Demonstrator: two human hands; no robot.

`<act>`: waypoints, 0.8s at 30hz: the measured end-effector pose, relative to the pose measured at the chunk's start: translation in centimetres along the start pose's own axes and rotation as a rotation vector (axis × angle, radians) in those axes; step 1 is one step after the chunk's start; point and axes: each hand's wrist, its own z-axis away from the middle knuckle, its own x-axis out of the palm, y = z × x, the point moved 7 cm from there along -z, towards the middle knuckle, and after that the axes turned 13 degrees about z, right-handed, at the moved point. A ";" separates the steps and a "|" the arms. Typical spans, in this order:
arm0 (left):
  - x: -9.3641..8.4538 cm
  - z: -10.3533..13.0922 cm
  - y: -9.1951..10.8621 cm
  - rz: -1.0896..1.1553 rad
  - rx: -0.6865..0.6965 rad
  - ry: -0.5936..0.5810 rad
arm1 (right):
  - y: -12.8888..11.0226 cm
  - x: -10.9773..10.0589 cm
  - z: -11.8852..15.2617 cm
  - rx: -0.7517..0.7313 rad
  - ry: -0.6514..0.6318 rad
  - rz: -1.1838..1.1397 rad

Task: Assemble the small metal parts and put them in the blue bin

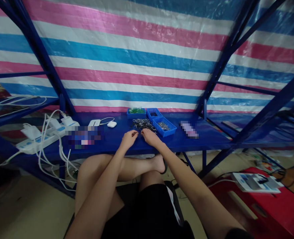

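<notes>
We saw three blue containers grouped towards the back of the blue table [112,141]. The left bin [136,116] was heaped with green pieces, some of which looked glossy. The middle bin [153,110] touched or nearly touched its neighbours, and what lay inside was dark and too small for us to name. The right bin [169,133], nearest the person and turned at an angle, had a layer of thin silvery pieces [163,125] on its floor. In front of the left bin and just left of the right one, a loose pile of small metal pieces [143,123], dark and silver mixed, lay directly on the tabletop. The pile was just beyond the fingertips of both hands, very near them. The left hand [130,138] and the right hand [148,136] faced each other at the pile's near edge, with a narrow gap between. On each, the thumb and fingers were bent inwards towards one another, but we could not tell whether they met or pinched a piece.
</notes>
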 end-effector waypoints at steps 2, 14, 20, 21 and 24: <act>0.0 0.0 0.1 0.013 -0.007 0.003 | 0.3 0.1 0.0 0.011 0.011 -0.060; -0.5 -0.1 0.4 0.122 -0.004 0.026 | 0.3 -0.9 0.6 0.004 0.027 -0.288; -0.4 0.1 1.0 0.120 0.027 -0.019 | 0.7 -0.9 0.6 0.035 0.038 -0.332; -0.4 0.1 1.0 0.117 0.027 -0.017 | 0.7 -0.8 0.5 0.035 0.038 -0.336; -0.2 0.1 0.6 0.077 0.001 -0.011 | 0.9 -0.8 0.5 0.048 0.043 -0.346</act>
